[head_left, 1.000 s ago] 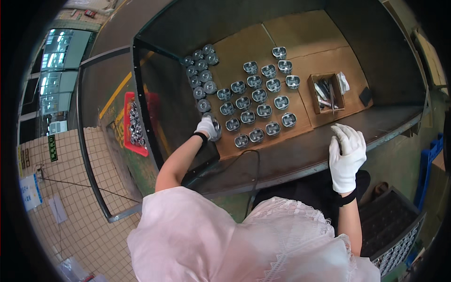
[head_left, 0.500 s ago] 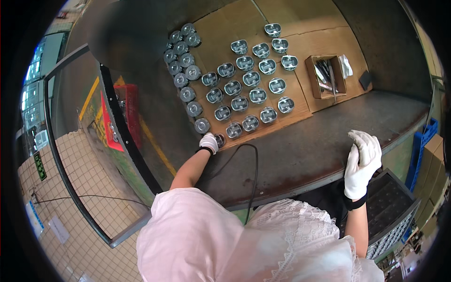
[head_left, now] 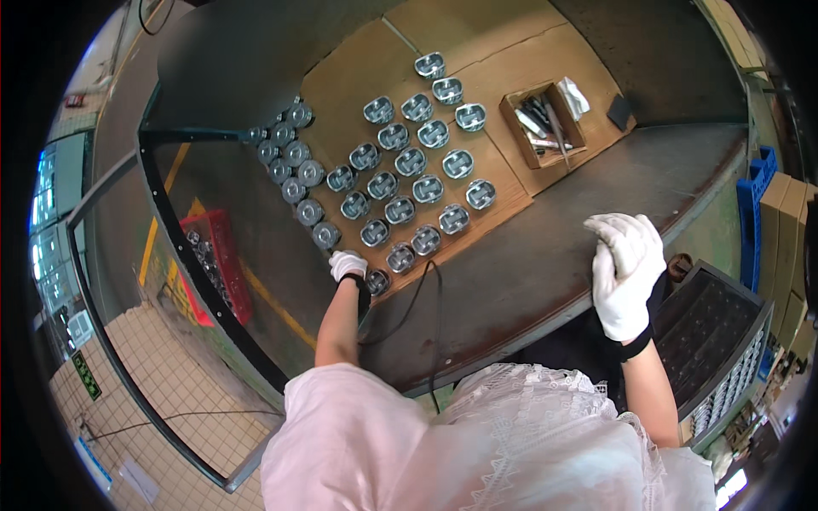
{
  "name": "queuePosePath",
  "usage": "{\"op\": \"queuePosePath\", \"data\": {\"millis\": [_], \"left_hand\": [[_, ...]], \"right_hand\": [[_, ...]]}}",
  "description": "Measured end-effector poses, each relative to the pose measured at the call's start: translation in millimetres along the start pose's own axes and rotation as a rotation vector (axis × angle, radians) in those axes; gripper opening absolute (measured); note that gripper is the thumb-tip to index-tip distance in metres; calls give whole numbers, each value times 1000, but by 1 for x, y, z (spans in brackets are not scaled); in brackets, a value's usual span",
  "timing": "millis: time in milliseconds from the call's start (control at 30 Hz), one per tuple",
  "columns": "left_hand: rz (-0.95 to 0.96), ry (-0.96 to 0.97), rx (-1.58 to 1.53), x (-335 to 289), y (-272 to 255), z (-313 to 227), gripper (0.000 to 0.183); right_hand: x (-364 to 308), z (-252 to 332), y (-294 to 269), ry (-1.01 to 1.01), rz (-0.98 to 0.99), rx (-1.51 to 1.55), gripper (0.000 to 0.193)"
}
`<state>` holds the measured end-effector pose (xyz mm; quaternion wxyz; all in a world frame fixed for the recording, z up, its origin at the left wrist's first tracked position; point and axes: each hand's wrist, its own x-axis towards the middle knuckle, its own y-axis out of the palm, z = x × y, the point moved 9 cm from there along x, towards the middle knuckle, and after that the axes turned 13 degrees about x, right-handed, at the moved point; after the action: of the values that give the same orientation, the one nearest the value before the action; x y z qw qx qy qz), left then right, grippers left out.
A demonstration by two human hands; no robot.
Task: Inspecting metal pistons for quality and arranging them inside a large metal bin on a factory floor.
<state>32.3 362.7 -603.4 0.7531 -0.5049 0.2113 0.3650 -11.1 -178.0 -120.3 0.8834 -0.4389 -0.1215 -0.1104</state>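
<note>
Metal pistons stand in rows on brown cardboard (head_left: pixel 503 183), most with their hollow undersides up. Along the left side a block of pistons (head_left: pixel 325 235) shows flat round tops. My left hand (head_left: pixel 348 262), in a white glove, is closed at the near end of that block, over the spot of its nearest piston; the hand hides this piston. Just right of the hand stands another piston (head_left: pixel 377 282). My right hand (head_left: pixel 626 274), also gloved, hangs over the front edge of the metal bench, fingers stretched out and slightly bent, with nothing in it.
A small open box (head_left: pixel 545 128) with pens and tools sits at the right, beside a white tissue (head_left: pixel 573 98) and a dark pad (head_left: pixel 621 111). A black cable (head_left: pixel 417 294) crosses the bench. A red bin (head_left: pixel 213 264) stands lower left, a dark crate (head_left: pixel 707 341) lower right.
The view has shifted, so the bench sits further left and lower. My left hand has gone from beside the nearest flat-topped piston to over it. My right hand still hangs empty.
</note>
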Motion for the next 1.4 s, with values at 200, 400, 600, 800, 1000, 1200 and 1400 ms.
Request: {"op": "queuePosePath", "data": {"millis": [200,400,600,800,1000,1200,1400], "left_hand": [[-518,255,-515,-153,-229,-71,68],[-1088,818,-652,-418,-416,-161,73],[-1329,1251,-609,-589,-440,-226,86],[-1154,1500,-601,-662,-418,-286,102],[-698,1541,-567,-657,-392,-331,103],[245,1471,-718,-640,-358,-356,99],[513,1447,-663,-645,-352,-361,73]], "right_hand": [[-8,-9,-15,-13,-98,34,24],[-29,-19,-33,92,-256,271,26],[-66,-52,-53,631,-417,1586,70],[-126,-86,-128,621,-713,1629,61],[-164,-113,-160,676,-860,1569,56],[-180,-128,-181,653,-790,1427,41],[-160,-118,-201,673,-554,1371,38]]}}
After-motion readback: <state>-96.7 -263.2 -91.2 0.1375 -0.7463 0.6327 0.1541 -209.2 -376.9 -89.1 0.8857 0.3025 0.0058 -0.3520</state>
